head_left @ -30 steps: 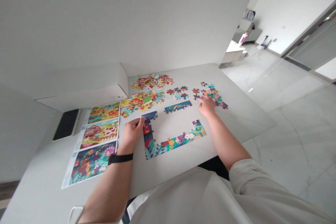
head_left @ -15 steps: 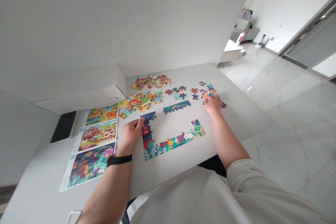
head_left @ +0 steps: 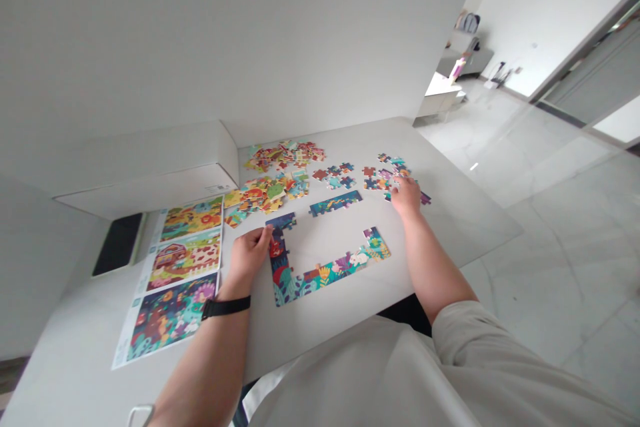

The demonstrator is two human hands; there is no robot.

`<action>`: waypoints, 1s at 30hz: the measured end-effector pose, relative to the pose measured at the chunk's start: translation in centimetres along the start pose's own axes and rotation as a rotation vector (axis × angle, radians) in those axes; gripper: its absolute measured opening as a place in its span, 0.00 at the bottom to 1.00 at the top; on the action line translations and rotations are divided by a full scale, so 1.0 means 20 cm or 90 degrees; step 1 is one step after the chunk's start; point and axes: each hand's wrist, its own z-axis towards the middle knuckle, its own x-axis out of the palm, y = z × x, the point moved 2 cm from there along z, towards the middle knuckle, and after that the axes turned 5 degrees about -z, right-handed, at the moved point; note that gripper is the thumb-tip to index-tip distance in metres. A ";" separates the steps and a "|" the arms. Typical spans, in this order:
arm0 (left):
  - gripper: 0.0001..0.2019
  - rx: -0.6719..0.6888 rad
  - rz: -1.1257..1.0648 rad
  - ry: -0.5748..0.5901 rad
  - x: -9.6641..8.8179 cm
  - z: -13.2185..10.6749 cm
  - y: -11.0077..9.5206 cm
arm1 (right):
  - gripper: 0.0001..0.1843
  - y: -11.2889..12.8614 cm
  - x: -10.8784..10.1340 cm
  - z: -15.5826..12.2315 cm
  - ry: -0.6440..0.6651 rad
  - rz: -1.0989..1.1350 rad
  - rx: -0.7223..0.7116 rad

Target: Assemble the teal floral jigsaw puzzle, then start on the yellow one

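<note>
A partly joined jigsaw frame (head_left: 330, 271) lies on the table, its left side, bottom and lower right corner linked. My left hand (head_left: 250, 255) is closed at its upper left edge, thumb and index finger together; whatever they pinch is hidden. Above the frame's open middle lies a separate joined strip (head_left: 336, 203). Farther right, my right hand (head_left: 406, 197) has its bent fingertips down on a puzzle piece in the loose dark cluster (head_left: 399, 165); the hand partly covers that cluster. Left of it sit loose pieces (head_left: 369, 173) and another small group (head_left: 335, 175).
Two heaps of pieces, a reddish one (head_left: 285, 155) and a yellow-green one (head_left: 270, 192), lie by a white box (head_left: 150, 173). A picture sheet (head_left: 173, 280) and a dark phone (head_left: 119, 245) are at the left. The wall (head_left: 320, 80) bounds the table's back.
My right hand has shifted slightly, and several orange and purple pieces beside it now lie farther left, near the small loose group. My left hand stays at the frame's edge.
</note>
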 end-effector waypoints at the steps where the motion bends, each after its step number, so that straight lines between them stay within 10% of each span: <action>1: 0.29 0.001 -0.002 0.000 0.00 0.00 0.00 | 0.25 0.00 -0.01 0.01 -0.008 0.004 0.007; 16: 0.27 -0.019 -0.028 0.005 0.00 0.01 -0.03 | 0.20 0.20 -0.03 0.44 0.271 -0.186 -0.006; 25: 0.29 -0.007 -0.014 0.019 0.01 0.02 -0.03 | 0.19 0.16 -0.06 0.46 0.190 -0.085 0.039; 30: 0.29 0.004 -0.024 0.014 0.01 0.02 -0.02 | 0.07 0.14 -0.11 0.41 0.140 0.212 0.057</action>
